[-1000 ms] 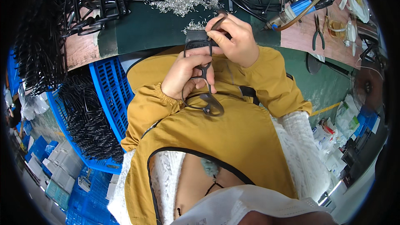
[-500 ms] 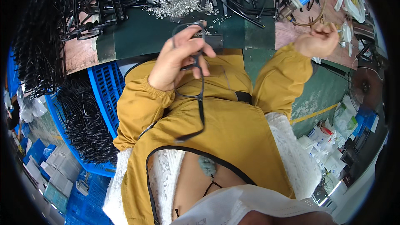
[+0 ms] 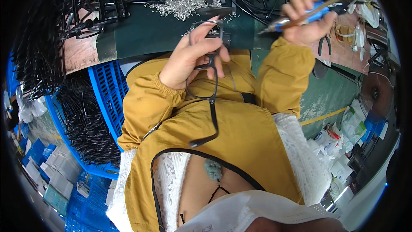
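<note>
Left hand (image 3: 198,53) grips glasses frame (image 3: 212,100), fingers partly curled through the rims, one temple hanging over apron (image 3: 244,133). Right hand (image 3: 307,21) wrapped around blue driver (image 3: 317,13), tip pointing left, well apart from frame. Metal bits (image 3: 182,2) piled on table (image 3: 146,34) beyond left hand.
</note>
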`<state>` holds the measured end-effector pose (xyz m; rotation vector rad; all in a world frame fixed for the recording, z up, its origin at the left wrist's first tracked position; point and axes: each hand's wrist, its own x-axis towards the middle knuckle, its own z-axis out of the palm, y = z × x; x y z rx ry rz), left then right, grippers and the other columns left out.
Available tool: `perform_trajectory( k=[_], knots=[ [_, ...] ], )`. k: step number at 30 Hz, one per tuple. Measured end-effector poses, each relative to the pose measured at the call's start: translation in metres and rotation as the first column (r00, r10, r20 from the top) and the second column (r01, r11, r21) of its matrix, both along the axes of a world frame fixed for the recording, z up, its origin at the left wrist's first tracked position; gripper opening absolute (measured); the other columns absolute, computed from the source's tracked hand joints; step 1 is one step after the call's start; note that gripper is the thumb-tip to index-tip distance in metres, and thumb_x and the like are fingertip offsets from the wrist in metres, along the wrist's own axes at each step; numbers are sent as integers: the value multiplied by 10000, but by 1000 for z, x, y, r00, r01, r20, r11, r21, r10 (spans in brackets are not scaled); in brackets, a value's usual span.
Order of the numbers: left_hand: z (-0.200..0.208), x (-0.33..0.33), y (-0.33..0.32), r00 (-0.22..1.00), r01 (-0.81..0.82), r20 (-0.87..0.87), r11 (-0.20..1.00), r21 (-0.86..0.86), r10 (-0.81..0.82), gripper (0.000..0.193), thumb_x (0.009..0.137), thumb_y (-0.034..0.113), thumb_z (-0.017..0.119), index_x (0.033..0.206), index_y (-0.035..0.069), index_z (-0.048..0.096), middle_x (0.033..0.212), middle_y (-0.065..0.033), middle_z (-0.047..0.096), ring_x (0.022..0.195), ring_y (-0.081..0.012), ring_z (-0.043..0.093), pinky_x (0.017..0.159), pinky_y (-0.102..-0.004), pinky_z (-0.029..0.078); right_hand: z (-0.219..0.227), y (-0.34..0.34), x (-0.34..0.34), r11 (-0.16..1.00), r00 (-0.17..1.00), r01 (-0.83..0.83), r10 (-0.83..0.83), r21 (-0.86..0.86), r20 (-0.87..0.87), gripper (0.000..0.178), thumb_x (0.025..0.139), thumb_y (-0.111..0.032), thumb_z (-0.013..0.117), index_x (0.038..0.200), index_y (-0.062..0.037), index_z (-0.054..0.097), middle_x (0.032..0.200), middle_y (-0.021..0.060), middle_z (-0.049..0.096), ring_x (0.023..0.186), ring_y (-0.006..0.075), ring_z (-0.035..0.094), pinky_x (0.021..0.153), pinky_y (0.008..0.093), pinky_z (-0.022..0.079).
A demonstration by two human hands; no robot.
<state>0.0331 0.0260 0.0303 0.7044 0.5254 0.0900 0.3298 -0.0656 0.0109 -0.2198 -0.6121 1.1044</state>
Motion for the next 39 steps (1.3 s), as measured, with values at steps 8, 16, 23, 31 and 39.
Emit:
perform_trajectory(
  k=[8, 16, 23, 31, 39],
  knots=[
    [-7, -40, -4, 953, -300, -63, 949, -94, 295, 362, 1029, 219, 534, 1318, 14, 607, 812, -48, 643, 683, -142, 671, 548, -222, 494, -19, 62, -55, 863, 870, 481, -445, -158, 213, 343, 1044, -532, 537, 1156, -211, 581, 759, -18, 479, 554, 111, 447, 442, 232, 344],
    [-19, -18, -55, 961, -183, -273, 857, -482, 51, 383, 1007, 280, 640, 1343, 103, 594, 741, -4, 619, 565, -109, 582, 479, -223, 433, 0, 50, -87, 953, 954, 288, -294, -95, -55, 415, 1017, -517, 598, 1193, -143, 554, 784, 15, 516, 569, 131, 482, 453, 259, 361],
    [-39, -15, -58, 981, -181, -168, 748, -639, 93, 244, 1037, 308, 631, 1255, 199, 629, 741, 19, 608, 530, -86, 504, 480, -212, 407, -2, 6, -124, 920, 880, 382, -334, -85, 337, 459, 1004, -482, 645, 1245, -110, 525, 789, 62, 555, 597, 150, 551, 503, 267, 415],
    [-45, -17, -58, 992, -122, -72, 754, -646, 99, 253, 1077, 297, 541, 1292, 177, 600, 693, 18, 563, 475, -82, 437, 432, -229, 348, 6, 9, -136, 903, 905, 379, -316, -203, 285, 496, 894, -476, 803, 1081, -98, 544, 743, 66, 584, 571, 167, 565, 478, 285, 432],
    [-46, -15, -57, 984, -138, -171, 799, -586, 45, 306, 1077, 326, 510, 1258, 107, 625, 649, -18, 533, 448, -128, 434, 432, -265, 349, -5, 20, -115, 972, 959, 162, -113, -172, 261, 469, 964, -512, 695, 1061, -102, 489, 724, 53, 525, 517, 135, 472, 446, 269, 349]
  ],
)
